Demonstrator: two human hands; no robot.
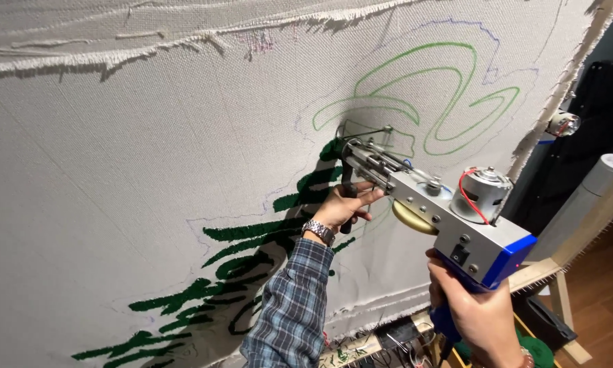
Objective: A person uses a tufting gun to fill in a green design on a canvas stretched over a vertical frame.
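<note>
Tufting in progress: your left hand (340,208) grips black front handle, fingers curled shut around it; your right hand (473,310) closes on blue rear grip of tufting gun (432,197). Gun needle end pressed against stretched backing cloth (115,170). Done, by appearance: dark green pile (252,235) filling lower-left strokes. Left: green outline (449,85) upper right, drawn only, untufted.

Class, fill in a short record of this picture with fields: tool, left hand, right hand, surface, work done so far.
tool: tufting gun, tip against the cloth
left hand: left hand grips the gun's black front handle
right hand: right hand holds the blue rear grip
surface: stretched pale backing cloth on a wooden frame
work done so far: dark green tufted strokes; green drawn outline unfilled
</note>
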